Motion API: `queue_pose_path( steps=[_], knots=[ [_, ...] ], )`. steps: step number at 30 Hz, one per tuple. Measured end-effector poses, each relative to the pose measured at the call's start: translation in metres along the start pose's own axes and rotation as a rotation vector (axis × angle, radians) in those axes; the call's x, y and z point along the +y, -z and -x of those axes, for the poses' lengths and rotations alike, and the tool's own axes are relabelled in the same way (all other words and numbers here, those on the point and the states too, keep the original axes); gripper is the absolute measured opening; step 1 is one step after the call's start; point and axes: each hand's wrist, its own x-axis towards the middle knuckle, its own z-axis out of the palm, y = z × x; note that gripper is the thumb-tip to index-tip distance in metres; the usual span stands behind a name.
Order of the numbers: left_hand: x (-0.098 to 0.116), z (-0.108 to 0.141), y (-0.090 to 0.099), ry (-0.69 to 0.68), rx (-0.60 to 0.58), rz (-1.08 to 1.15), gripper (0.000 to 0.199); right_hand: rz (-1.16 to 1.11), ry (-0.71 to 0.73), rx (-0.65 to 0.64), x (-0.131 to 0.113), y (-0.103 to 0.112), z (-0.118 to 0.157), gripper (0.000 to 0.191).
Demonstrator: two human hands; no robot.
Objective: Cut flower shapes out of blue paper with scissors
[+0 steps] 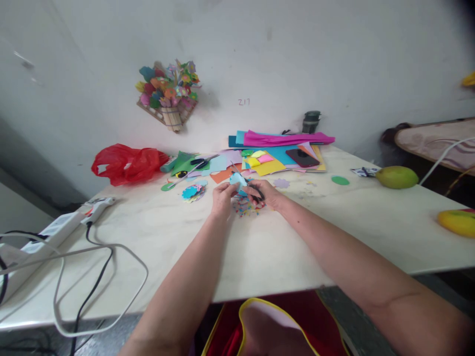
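My left hand point(223, 196) pinches the left side of a light blue paper piece point(237, 182) above the table's middle. My right hand point(265, 192) is closed around the dark handles of a pair of scissors point(257, 194), whose blades point up and left at the paper. Small coloured paper scraps point(245, 207) lie below both hands. To the left rests a small pile of scalloped paper shapes point(192, 191), a blue one on top. A pale purple scalloped shape point(281, 183) lies just right of my right hand.
Coloured sheets point(270, 166), a phone point(303, 157) and a second pair of scissors point(199, 162) lie behind my hands. A red plastic bag point(126, 164) sits back left, a power strip point(55, 230) with cables left, and a green mango point(397, 177) right.
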Motion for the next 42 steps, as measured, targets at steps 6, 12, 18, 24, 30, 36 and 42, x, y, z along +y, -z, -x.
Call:
queue_pose_path(
  steps=[6, 12, 18, 24, 30, 36, 42],
  knots=[
    [-0.002, -0.003, 0.003, 0.02, -0.008, -0.017, 0.021, 0.022, -0.014, 0.017, 0.003, 0.001, -0.002, 0.029],
    [-0.003, -0.006, 0.005, 0.041, 0.01, -0.026, 0.027, 0.03, -0.035, 0.023, 0.004, 0.001, -0.004, 0.03],
    [-0.002, -0.005, 0.007, 0.048, -0.015, -0.011, 0.029, 0.057, -0.031, 0.033, 0.005, 0.002, -0.004, 0.03],
    [0.002, -0.004, 0.007, 0.074, -0.037, -0.006, 0.03, 0.078, -0.037, 0.051, 0.002, 0.002, -0.003, 0.031],
    [0.007, -0.006, 0.014, 0.132, -0.108, -0.019, 0.029, 0.069, -0.052, 0.033, 0.001, 0.003, -0.003, 0.033],
    [0.01, -0.009, 0.02, 0.157, -0.127, -0.013, 0.029, 0.129, -0.051, 0.028, 0.001, 0.007, -0.004, 0.032],
    [0.012, -0.011, 0.024, 0.18, -0.155, -0.02, 0.029, 0.145, -0.062, 0.027, -0.001, 0.007, -0.004, 0.03]
  ],
)
